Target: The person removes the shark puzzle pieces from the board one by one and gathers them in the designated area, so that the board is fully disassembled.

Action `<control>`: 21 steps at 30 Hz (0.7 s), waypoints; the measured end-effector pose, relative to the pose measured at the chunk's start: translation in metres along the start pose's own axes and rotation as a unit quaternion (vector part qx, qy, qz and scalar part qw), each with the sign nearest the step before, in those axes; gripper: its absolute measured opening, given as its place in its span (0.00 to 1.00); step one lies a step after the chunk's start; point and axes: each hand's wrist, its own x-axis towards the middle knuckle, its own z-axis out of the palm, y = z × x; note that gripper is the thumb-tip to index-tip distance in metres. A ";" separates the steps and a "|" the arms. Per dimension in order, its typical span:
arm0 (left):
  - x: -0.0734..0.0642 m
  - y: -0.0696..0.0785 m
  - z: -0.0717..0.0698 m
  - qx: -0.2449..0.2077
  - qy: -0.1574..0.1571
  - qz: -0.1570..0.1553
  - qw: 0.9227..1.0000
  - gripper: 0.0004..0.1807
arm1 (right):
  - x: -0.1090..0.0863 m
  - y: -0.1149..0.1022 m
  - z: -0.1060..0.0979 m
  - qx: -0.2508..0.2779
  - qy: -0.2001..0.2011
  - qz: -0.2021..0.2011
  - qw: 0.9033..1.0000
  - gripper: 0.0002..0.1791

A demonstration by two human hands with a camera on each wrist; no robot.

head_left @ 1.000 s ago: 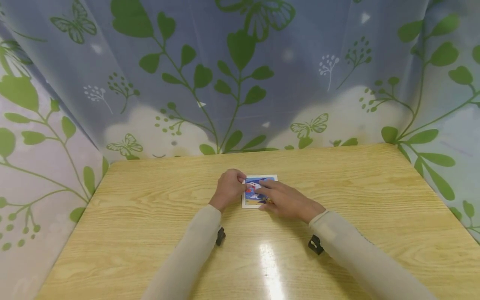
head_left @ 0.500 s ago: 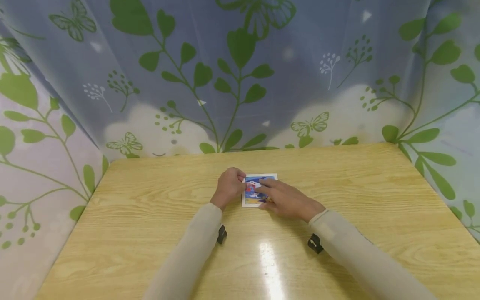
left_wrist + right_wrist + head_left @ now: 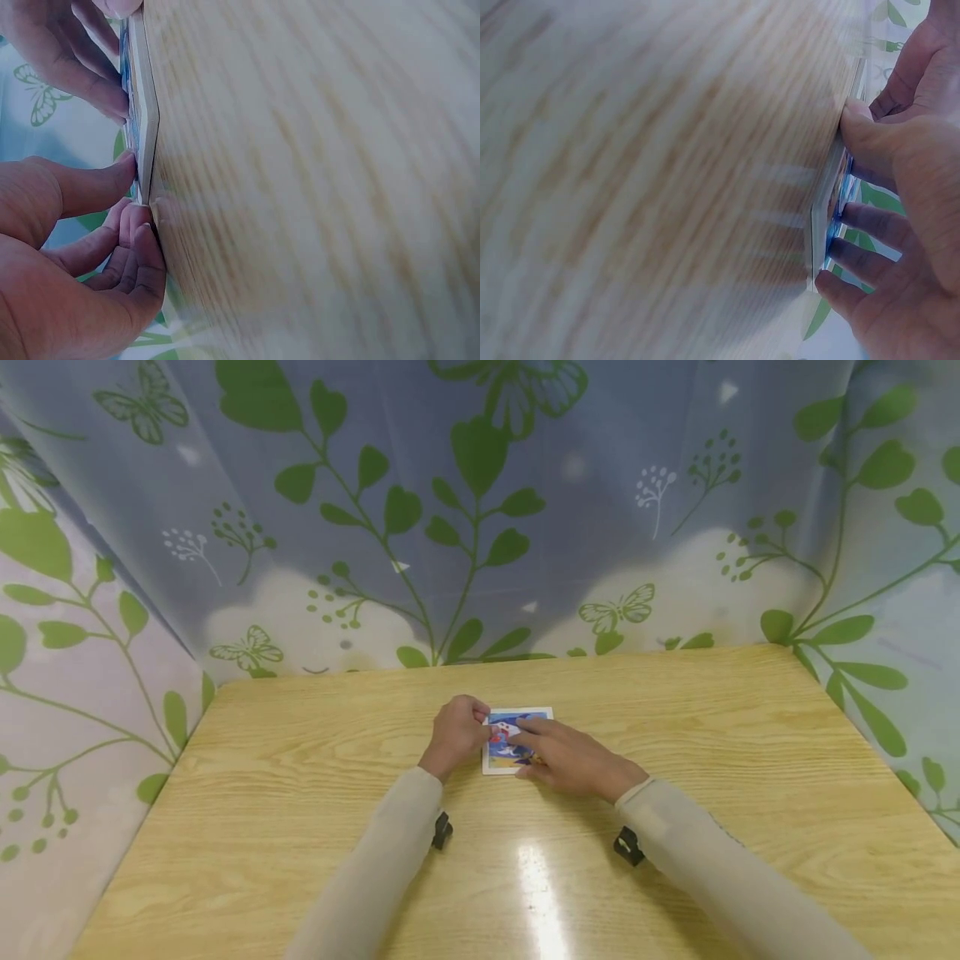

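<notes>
A small square picture board [image 3: 504, 755] lies flat on the table, its blue sea-like picture set in a white border. My left hand [image 3: 455, 737] is at its left edge. The left wrist view shows that thumb [image 3: 112, 176] on the picture face and curled fingers [image 3: 142, 255] against the board's edge and corner, pinching it. From the right, my right hand [image 3: 573, 758] lies over the board with fingers spread and fairly straight. In the right wrist view its thumb [image 3: 862, 124] touches one edge, while several fingertips rest on the picture. Much of the picture's right side is covered.
The wooden table [image 3: 315, 827] surrounds the board, with a bright light reflection near the front. A patterned curtain [image 3: 480, 552] with leaves and butterflies hangs behind the table and along both sides. Black wrist mounts [image 3: 628, 847] sit below the sleeves.
</notes>
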 end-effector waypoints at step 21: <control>0.000 0.002 -0.001 0.002 0.009 -0.002 1.000 0.15 | 0.000 -0.001 -0.001 0.001 -0.007 0.006 1.000 0.29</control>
